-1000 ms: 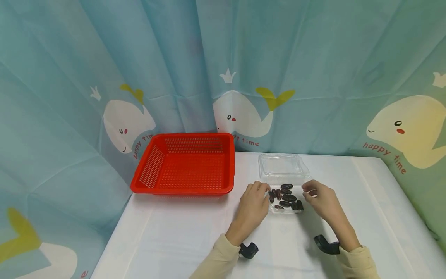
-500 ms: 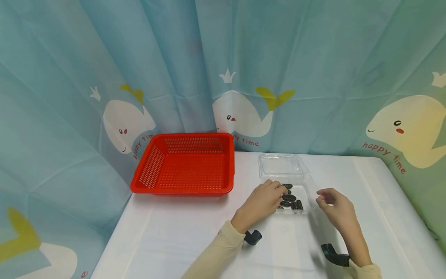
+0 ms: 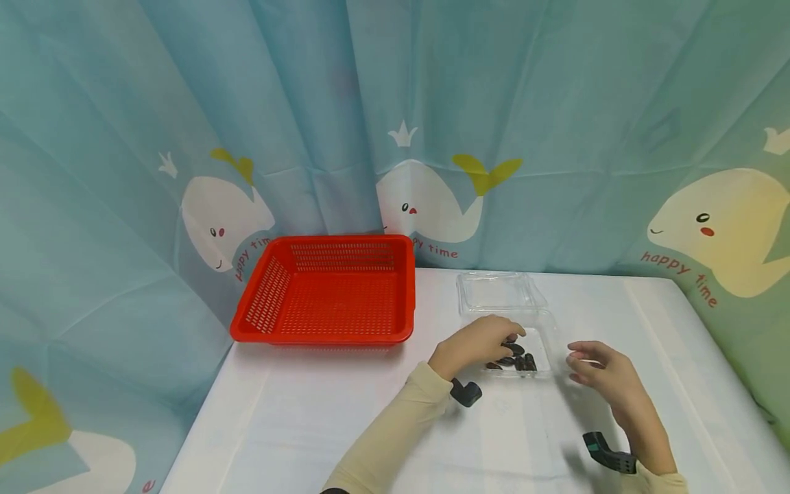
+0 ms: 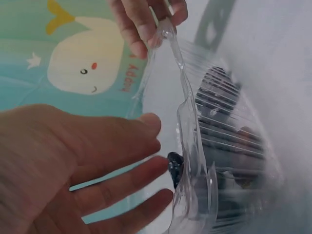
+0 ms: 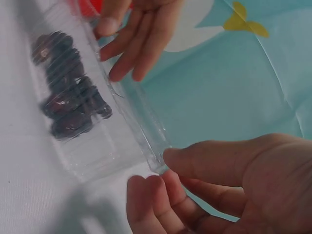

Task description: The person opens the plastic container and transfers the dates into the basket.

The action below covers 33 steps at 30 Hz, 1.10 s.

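Note:
Several dark brown dates (image 3: 529, 362) lie in a clear plastic clamshell box (image 3: 540, 343) on the table. The person's left hand (image 3: 484, 339) reaches over the box from the left and hides some of the dates. In the left wrist view its fingers (image 4: 117, 187) are extended and apart, the fingertips right at the rim, with one date just beyond them. At the box's right side is the right hand (image 3: 607, 374). The right wrist view shows its thumb and fingers (image 5: 168, 183) pinching the corner of the rim.
The box's clear lid (image 3: 500, 291) lies folded back behind it. A red plastic basket (image 3: 339, 339) stands at the left of the white table (image 3: 308, 418). A blue curtain (image 3: 586, 137) with whale prints hangs behind and at the sides.
The left hand has moved right from the box's left edge to over the dates. The right hand has moved right and nearer the person, and the box's right edge has shifted slightly right.

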{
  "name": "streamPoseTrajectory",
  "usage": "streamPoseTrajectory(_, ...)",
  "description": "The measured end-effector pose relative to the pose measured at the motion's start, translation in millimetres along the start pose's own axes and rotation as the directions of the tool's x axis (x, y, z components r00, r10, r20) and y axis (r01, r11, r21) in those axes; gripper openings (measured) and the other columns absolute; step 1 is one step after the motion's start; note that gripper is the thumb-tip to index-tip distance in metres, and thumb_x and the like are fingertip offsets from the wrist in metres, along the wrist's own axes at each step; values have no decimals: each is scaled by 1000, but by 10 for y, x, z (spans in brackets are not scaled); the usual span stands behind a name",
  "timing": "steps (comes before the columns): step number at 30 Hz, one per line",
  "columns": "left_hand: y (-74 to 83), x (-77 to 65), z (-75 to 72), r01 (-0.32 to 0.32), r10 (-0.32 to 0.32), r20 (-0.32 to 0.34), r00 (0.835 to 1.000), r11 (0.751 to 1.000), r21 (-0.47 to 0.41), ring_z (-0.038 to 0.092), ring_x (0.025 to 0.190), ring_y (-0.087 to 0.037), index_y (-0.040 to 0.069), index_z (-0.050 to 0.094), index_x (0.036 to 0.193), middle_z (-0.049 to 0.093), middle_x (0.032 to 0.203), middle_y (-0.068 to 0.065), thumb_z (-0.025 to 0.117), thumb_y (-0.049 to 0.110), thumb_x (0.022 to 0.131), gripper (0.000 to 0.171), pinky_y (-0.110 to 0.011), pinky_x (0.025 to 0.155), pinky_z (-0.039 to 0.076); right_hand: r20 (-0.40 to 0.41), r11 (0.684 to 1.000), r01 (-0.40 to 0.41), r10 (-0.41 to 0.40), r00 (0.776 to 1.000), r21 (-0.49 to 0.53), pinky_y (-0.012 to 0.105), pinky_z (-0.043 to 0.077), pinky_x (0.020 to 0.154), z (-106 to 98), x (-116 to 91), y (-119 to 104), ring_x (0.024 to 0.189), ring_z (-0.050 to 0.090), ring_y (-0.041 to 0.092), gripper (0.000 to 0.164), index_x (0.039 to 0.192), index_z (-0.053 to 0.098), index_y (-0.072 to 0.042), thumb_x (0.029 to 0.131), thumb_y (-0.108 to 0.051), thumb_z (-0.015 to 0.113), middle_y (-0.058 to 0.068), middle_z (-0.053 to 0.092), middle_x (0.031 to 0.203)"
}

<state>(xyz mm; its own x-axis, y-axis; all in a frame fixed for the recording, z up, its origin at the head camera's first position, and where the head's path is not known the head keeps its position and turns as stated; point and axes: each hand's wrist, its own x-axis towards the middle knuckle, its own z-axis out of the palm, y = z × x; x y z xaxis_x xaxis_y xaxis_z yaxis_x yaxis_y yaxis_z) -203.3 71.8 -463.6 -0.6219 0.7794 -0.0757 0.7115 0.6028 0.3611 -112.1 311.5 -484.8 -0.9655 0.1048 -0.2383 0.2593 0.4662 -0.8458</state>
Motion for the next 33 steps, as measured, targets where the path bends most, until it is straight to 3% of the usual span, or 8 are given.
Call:
streamPoseTrajectory(7,-28,87,53,26,-25,39,999,999,-18,67,117,-6,15,67,139,73,129,4,76,18,96,44,-14,99,50,132,982,-35,10,991,188,26,62,88,-59,77,151,94,68,4,56,147,44,11,103,-15,67,-5,63,107)
streamPoseTrajectory(11,-42,114,68,50,-48,49,998,998,-41,66,124,-8,15,68,138,71,135,4,77,17,95,43,-15,102,49,180,949,-66,10,984,309,25,62,88,-75,119,206,97,70,7,45,143,52,-3,103,-15,66,-8,68,108)
streamPoseTrajectory(16,-68,142,73,60,-57,49,997,996,-68,68,120,-8,14,69,136,73,133,3,77,15,95,41,-13,98,50,216,893,-108,12,976,437,25,62,87,-67,151,239,96,71,8,30,131,60,-20,103,-10,65,-7,70,108)
streamPoseTrajectory(21,-98,175,101,63,-60,32,998,991,-114,71,107,-6,14,72,131,76,126,4,78,11,93,39,-10,88,50,228,869,-139,31,973,476,26,62,88,-68,174,258,97,70,7,28,122,63,-30,103,-10,65,-9,70,109)
streamPoseTrajectory(26,-115,214,165,34,-29,34,999,990,-136,69,97,-4,12,75,125,78,113,2,80,8,90,35,-8,81,47,249,853,-173,53,967,492,27,62,90,-67,191,287,99,70,7,27,120,62,-32,103,-11,64,-10,70,109)
streamPoseTrajectory(33,-90,246,252,63,-61,32,998,995,-79,67,99,-1,17,76,126,77,114,7,82,17,91,36,-9,84,47,256,856,-172,48,966,487,26,62,90,-62,197,313,99,70,7,28,120,63,-34,104,-11,63,-9,69,110)
